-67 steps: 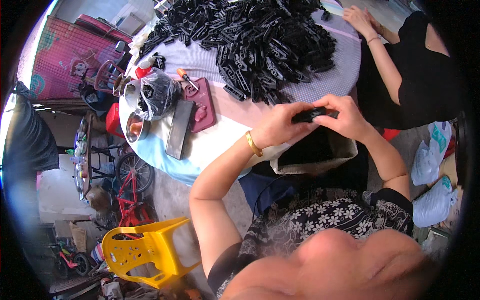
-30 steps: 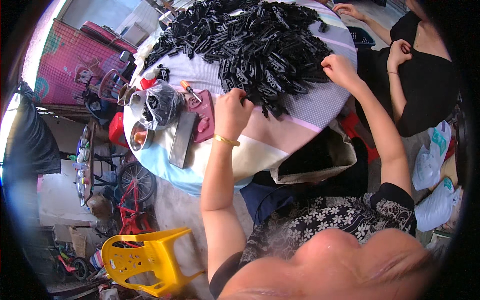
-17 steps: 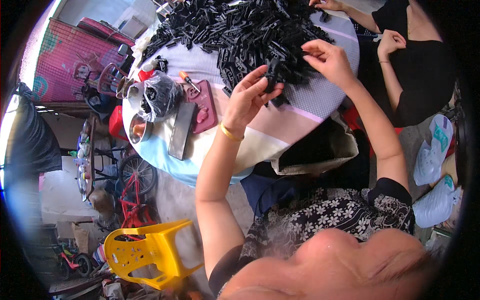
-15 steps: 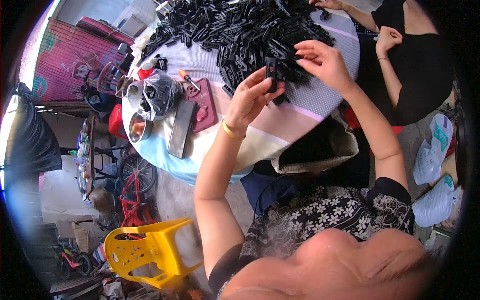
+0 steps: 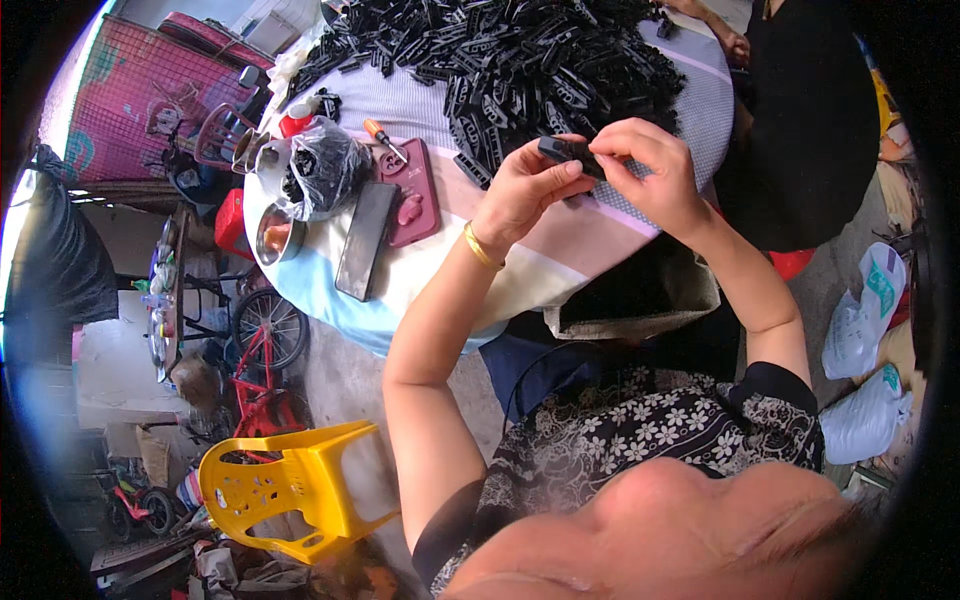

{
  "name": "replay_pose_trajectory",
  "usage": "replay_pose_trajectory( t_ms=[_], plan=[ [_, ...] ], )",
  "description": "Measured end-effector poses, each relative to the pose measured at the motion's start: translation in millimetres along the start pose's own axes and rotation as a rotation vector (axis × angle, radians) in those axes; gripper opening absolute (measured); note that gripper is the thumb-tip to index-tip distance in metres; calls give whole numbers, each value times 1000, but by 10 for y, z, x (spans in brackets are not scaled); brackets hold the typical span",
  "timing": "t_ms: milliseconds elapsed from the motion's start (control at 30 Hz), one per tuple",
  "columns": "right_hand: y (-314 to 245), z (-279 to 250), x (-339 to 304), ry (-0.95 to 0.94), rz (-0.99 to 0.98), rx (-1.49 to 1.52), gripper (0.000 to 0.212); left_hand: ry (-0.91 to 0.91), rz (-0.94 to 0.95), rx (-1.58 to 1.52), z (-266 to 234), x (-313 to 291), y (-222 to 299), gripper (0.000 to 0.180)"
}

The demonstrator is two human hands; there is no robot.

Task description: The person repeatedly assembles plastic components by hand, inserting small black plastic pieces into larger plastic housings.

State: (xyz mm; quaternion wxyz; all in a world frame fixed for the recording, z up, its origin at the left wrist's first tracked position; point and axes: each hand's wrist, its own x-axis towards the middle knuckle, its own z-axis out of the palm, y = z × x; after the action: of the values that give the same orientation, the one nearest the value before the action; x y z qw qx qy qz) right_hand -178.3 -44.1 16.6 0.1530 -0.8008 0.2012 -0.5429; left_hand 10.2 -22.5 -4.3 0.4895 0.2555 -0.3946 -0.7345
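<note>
My left hand (image 5: 522, 190) is closed round a small black plastic piece (image 5: 562, 150), thumb along its near side. The piece lies roughly level, pointing right. At its right end, the thumb and fingertips of my right hand (image 5: 655, 172) are pinched together against it. Whether a smaller part sits in that pinch is hidden. Just beyond both hands, a large heap of similar black plastic pieces (image 5: 490, 75) covers the far part of the cloth-covered table (image 5: 420, 290).
Left on the table are a black phone-like slab (image 5: 365, 240), a dark red case (image 5: 418, 195), an orange-handled screwdriver (image 5: 385, 140), a plastic bag of black parts (image 5: 325, 170) and a metal bowl (image 5: 278, 235). An open sack (image 5: 640, 310) hangs below the edge. Another person in black (image 5: 800, 130) is at right.
My right hand has come left to the black piece, its fingers closing at the end. The piece has tipped from upright to level. The other person's body and arms have shifted.
</note>
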Motion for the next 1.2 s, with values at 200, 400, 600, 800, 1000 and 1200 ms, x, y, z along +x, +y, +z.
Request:
replay_pose_trajectory(
  t_ms=[200, 400, 600, 800, 1000, 1200],
  plan=[
    [-45, -55, 11, -8, -23, -49, 11, 46, 7, 37, 28, -9, -4, 24],
    [-29, -178, -8, -180, -26, 1, 12, -6, 5, -153, 96, -11, 56, 32],
    [-67, -196, 25, -89, -182, -131, 15, -78, -147, -79, 10, -2, 41, 34],
    [-61, -151, 6, -176, -185, -107, 16, -93, -262, 60, 35, -37, 56, 33],
    [-72, -173, -46, -196, -253, -270, 14, -83, -250, 207, 44, -45, 84, 32],
    [-156, -201, -75, -172, -155, -226, 18, -137, -70, 535, 143, -114, 44, 34]
  ],
)
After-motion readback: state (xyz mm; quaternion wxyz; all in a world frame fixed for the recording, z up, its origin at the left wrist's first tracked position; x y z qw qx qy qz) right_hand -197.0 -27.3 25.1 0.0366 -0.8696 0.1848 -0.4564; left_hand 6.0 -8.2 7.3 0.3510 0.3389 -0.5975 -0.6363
